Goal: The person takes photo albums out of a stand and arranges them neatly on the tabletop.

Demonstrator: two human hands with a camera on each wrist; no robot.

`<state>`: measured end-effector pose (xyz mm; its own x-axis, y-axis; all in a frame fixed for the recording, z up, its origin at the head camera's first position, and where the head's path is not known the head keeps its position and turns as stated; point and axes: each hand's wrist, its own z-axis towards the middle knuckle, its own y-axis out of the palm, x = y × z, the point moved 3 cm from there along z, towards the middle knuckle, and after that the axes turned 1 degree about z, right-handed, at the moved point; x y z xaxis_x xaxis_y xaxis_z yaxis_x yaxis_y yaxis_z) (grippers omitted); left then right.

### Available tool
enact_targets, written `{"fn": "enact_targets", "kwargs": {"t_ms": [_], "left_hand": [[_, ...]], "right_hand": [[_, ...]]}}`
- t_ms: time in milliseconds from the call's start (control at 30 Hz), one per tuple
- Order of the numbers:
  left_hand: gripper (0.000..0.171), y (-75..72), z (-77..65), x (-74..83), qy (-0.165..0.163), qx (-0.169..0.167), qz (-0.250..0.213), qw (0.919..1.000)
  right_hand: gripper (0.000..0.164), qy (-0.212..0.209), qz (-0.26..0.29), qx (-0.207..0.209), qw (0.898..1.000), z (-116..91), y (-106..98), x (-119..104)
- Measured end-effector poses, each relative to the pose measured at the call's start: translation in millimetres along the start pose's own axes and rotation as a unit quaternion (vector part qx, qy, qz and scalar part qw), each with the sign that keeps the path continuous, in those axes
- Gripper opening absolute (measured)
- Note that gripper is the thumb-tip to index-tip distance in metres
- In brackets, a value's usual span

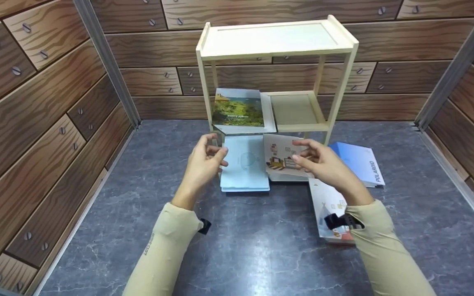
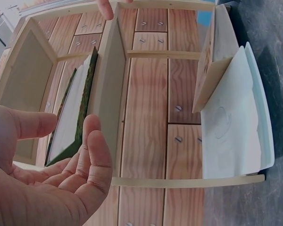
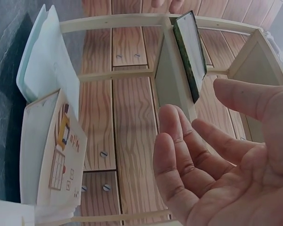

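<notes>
My left hand (image 1: pixel 206 160) hovers with loosely bent fingers and nothing in it, just left of a pale blue album (image 1: pixel 243 164). My right hand (image 1: pixel 323 164) is also empty, its fingers loosely curved, and overlaps the edge of a cream album with a truck drawing (image 1: pixel 276 154) in the head view. Between and beyond the hands, a photo album with a green landscape cover (image 1: pixel 239 111) lies on the lower shelf of a small wooden rack (image 1: pixel 202 84). Its front edge juts past the shelf. In the left wrist view its white pages (image 2: pixel 70 113) show between dark covers.
A blue album marked POLAROID (image 1: pixel 354 162) lies right of the rack on the grey marbled table (image 1: pixel 237 238). A white album with small drawings (image 1: pixel 323 201) is partly hidden under the right wrist. Wood-patterned walls (image 1: pixel 56 102) enclose the back and sides.
</notes>
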<state>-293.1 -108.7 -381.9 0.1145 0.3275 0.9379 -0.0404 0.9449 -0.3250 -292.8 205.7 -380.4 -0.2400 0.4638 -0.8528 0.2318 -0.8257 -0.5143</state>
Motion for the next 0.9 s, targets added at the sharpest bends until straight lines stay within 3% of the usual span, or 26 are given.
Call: {"fn": "enact_targets", "kwargs": {"t_ms": [900], "left_hand": [[0.061, 1.9, 12.9, 9.8, -0.011, -0.011, 0.011, 0.9998]], "right_hand": [[0.069, -0.011, 0.000, -0.004, 1.000, 37, 18, -23]]}}
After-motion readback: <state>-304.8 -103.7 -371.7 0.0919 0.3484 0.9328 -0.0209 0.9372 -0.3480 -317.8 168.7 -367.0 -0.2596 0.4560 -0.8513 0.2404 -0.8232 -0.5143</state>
